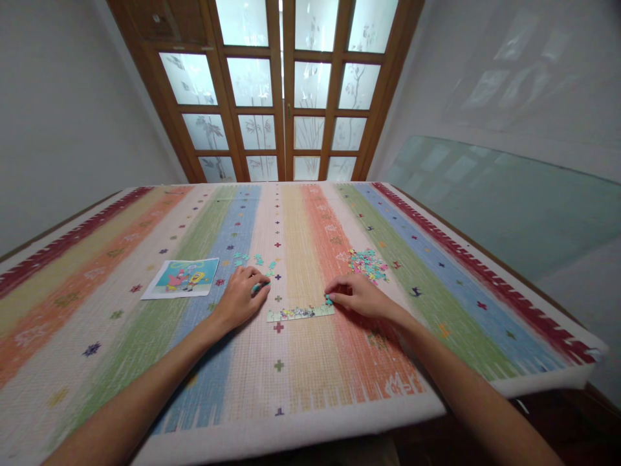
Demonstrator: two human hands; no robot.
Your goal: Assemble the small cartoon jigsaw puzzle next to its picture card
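Note:
A joined strip of jigsaw puzzle pieces point(301, 313) lies flat on the striped cloth between my hands. My right hand point(358, 296) pinches a teal puzzle piece point(328, 299) just above the strip's right end; whether the two touch I cannot tell. On the left, my left hand point(241, 296) rests on the cloth with curled fingers, and a teal puzzle piece point(255, 288) shows between them. Several loose teal pieces point(259, 259) lie just beyond that hand. A multicoloured pile of puzzle pieces point(369, 265) sits past my right hand.
A printed picture card point(182, 279) with two cartoon figures lies left of my left hand. The striped tablecloth point(301, 362) covers the table, its front edge close to me. Wooden doors with frosted panes point(256, 81) stand behind, and a glass panel point(509, 188) leans at the right wall.

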